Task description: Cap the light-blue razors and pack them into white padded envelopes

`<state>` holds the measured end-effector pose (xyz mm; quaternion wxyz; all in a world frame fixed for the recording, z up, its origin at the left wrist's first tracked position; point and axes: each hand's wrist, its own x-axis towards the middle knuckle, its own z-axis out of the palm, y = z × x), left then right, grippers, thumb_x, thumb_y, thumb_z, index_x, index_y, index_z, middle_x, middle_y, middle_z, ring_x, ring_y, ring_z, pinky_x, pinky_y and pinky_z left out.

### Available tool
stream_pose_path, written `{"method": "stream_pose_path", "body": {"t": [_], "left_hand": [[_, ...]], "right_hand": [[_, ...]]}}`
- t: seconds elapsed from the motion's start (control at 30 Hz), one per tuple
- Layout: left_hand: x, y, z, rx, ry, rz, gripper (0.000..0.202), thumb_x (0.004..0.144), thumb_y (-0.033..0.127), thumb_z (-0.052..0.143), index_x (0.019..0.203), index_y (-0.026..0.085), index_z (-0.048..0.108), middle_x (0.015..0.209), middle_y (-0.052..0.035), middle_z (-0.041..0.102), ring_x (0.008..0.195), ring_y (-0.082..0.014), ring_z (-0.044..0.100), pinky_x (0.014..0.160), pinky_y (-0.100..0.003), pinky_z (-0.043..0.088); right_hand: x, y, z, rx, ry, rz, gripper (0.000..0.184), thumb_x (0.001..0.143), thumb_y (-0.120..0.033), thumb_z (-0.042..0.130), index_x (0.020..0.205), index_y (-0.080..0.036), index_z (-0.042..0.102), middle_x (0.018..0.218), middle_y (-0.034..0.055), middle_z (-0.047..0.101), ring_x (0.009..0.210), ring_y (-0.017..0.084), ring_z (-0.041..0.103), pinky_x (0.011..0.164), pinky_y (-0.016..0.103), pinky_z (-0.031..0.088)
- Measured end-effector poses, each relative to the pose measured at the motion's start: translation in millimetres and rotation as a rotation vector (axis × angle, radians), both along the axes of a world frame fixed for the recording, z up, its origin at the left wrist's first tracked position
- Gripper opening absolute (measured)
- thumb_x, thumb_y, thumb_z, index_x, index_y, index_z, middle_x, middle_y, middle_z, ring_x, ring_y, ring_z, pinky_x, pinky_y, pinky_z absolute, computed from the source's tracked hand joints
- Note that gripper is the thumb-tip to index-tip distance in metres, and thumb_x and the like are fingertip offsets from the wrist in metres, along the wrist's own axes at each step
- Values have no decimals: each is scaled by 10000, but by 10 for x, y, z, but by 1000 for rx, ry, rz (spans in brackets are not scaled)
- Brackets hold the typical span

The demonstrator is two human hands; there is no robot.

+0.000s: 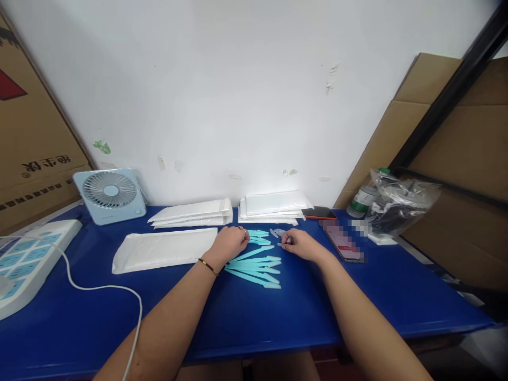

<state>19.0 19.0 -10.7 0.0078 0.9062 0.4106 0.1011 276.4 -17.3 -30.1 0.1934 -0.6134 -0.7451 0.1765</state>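
Several turquoise eyebrow razors [254, 269] lie fanned out on the blue table, their blade ends pointing right. My left hand [232, 242] is closed over the handle ends of more turquoise razors [260, 236], just above the fan. A few small clear plastic caps [279, 232] lie to the right of the blade ends. Beside them my right hand [296, 244] pinches with thumb and forefinger at a small clear cap [280, 245]; the fingers partly hide it.
White padded mailers [190, 212] lie along the wall, with a single mailer [162, 250] left of my hand. A fan [111, 193], power strip [29, 259] and white cable [107, 287] occupy the left. Phones [342, 241], a bottle [360, 200] and a bagged cup [397, 209] stand right.
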Motion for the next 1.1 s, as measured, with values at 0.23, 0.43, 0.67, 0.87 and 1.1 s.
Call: {"method": "stream_pose_path", "body": {"t": [0.23, 0.43, 0.67, 0.87, 1.1], "left_hand": [[-29, -11, 10, -12, -106, -25, 172, 798, 178, 454, 784, 194, 625, 885, -29, 669, 762, -169, 597, 679, -272, 400], [-26, -19, 0, -72, -97, -68, 182, 820, 174, 443, 790, 193, 621, 878, -20, 669, 763, -164, 594, 656, -256, 399], [-19, -11, -4, -77, -125, -50, 183, 823, 153, 444, 820, 198, 621, 904, -14, 664, 792, -163, 591, 664, -253, 398], [2, -9, -4, -68, -128, -73, 169, 827, 160, 461, 833, 203, 624, 885, -8, 660, 777, -157, 590, 668, -250, 401], [40, -75, -24, -122, -163, -181, 161, 848, 217, 475, 839, 203, 635, 865, -17, 661, 783, -153, 591, 683, -235, 413]], "right_hand": [[-73, -76, 48, -16, 4, 67, 47, 699, -202, 595, 745, -192, 599, 743, 28, 616, 639, 149, 541, 570, 238, 391], [-88, -50, 65, -32, 238, 32, 102, 684, -229, 644, 764, -180, 605, 634, -3, 605, 561, 125, 545, 518, 213, 389], [-119, -8, 20, -54, 478, 21, 203, 688, -328, 681, 781, -163, 610, 613, 5, 627, 559, 137, 601, 530, 227, 445], [-178, -9, -4, -77, 468, 49, 194, 684, -325, 687, 779, -163, 636, 606, -6, 610, 538, 125, 587, 505, 220, 435], [-266, -82, 54, -138, 492, 125, 214, 656, -346, 717, 727, -155, 652, 583, -4, 601, 508, 115, 548, 488, 219, 410]]}}
